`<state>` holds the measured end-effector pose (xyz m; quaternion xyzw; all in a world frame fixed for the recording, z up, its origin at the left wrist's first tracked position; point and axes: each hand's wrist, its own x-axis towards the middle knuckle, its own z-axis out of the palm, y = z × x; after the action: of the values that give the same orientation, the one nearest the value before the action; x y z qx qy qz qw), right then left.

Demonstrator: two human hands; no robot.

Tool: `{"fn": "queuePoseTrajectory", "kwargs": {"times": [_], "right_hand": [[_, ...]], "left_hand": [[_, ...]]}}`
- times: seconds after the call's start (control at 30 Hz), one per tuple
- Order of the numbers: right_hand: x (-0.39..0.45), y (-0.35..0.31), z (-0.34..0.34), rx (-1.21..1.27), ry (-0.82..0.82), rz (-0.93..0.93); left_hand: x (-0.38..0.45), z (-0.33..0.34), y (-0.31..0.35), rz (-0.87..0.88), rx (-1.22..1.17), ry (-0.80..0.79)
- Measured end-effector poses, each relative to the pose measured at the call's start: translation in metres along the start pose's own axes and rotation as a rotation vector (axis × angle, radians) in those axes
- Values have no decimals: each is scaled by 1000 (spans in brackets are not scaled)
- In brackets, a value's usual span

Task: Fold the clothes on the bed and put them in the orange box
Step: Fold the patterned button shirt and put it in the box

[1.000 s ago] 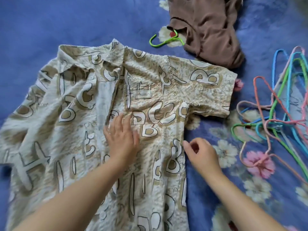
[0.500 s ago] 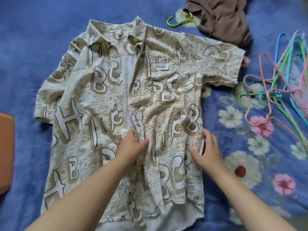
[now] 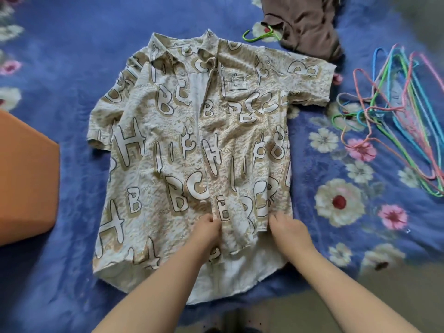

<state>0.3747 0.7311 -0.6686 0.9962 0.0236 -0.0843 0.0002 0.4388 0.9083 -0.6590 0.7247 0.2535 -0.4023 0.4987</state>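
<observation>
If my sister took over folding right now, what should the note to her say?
Left hand: pinches the front edge of the patterned shirt near the hem.
Right hand: fingers lie on the same front panel near its right side; a real grip is hard to tell.
The shirt lies flat, face up, on the blue bed cover, not yet folded.
The brown garment sits crumpled at the top, a green hanger beside it.
The orange box waits at the left edge.
Loose hangers lie to the right.
Left to do: fold both clothes, put them in the box.

Shirt (image 3: 192,150) mid-bed (spread flat); box (image 3: 26,179) left, hangers (image 3: 396,116) right
</observation>
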Motion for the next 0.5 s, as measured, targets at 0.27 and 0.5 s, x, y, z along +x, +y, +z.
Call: {"fn": "queuePoseTrajectory", "kwargs": {"times": [0.27, 0.5], "right_hand": [[-38, 60, -56, -231, -342, 54], [-63, 67, -48, -267, -613, 220]], "left_hand": [[-25, -8, -27, 169, 382, 272], [-36, -3, -51, 184, 891, 308]]}}
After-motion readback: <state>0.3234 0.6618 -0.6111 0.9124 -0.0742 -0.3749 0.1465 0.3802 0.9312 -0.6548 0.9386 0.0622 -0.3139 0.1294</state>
